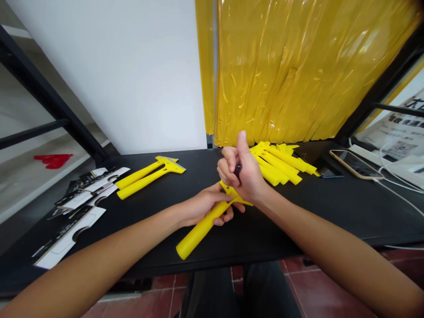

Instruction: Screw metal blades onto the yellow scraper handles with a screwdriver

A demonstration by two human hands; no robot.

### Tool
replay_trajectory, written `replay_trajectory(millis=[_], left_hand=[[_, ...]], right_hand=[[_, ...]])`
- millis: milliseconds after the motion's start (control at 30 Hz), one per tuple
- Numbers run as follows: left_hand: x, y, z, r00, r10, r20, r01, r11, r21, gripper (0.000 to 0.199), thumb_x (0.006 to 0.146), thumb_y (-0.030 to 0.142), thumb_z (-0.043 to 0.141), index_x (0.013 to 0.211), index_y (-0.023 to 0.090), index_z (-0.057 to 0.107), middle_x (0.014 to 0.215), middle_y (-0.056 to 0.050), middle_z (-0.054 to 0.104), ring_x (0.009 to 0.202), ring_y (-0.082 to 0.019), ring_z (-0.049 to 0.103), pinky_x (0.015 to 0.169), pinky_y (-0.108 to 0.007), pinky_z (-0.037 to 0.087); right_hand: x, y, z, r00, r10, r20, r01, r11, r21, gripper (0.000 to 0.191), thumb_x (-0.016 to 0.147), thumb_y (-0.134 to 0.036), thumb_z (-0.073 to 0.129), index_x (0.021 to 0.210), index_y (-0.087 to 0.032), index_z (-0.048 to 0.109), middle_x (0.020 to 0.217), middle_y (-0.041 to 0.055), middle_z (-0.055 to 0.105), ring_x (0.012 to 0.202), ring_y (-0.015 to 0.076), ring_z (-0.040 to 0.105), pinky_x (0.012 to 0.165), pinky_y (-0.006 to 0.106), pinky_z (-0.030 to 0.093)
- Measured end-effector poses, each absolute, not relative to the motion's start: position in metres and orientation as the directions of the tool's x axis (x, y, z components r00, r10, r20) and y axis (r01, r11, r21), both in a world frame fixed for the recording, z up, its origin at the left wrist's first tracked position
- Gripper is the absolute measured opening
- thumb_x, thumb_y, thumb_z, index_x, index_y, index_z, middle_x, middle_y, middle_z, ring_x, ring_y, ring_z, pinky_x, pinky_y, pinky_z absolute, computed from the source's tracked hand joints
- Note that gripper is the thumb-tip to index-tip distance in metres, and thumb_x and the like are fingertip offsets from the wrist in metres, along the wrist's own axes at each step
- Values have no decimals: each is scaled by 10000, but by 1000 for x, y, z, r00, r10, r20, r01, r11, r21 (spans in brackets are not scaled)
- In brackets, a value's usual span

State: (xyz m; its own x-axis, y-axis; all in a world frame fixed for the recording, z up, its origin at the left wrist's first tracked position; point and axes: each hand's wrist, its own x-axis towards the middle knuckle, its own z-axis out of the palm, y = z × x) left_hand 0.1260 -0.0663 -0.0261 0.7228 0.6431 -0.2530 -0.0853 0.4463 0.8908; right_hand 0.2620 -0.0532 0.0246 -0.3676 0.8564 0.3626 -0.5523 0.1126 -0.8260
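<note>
Head view: our left hand point(207, 204) grips a yellow tube-handled scraper point(200, 230), while our right hand point(249, 172) clenches a dark, round-ended handle point(237, 168) that may slip if tilted.

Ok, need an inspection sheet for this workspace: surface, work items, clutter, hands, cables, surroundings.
Surface: black tabletop, in use across its width.
Work items: one yellow scraper in hand; two scrapers side by side at left; scraper pile at right.
Clutter: black-and-white cards loosely overlapping at left; phone at right, with a dark flat item beside it.
Hands: left hand holds the yellow scraper near its head; right hand grips a dark tool, mostly hidden.
Cables: white cables at right.
Surroundings: white panel, yellow film behind; red item on left shelf.
</note>
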Motion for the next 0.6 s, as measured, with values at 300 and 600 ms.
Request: replay_trajectory(millis=[300, 600], left_hand=[[126, -65, -26, 744, 624, -239, -104, 461, 881, 302, 870, 220, 507, 1156, 121, 514, 944, -190, 724, 566, -153, 593, 371, -182, 357], [123, -59, -29, 708, 673, -215, -139, 431, 891, 214, 927, 228, 550, 1114, 142, 495, 942, -184, 731, 534, -130, 582, 371, -172, 334]], right_hand=[[262, -36, 15, -336, 852, 402, -555, 167, -815, 419, 915, -568, 630, 797, -226, 420, 653, -74, 420, 482, 56, 235, 441, 196, 186], [272, -36, 18, -515, 733, 443, -533, 131, -836, 306, 1011, -487, 503, 898, -204, 531, 704, -33, 430, 630, 109, 389, 594, 242, 342]])
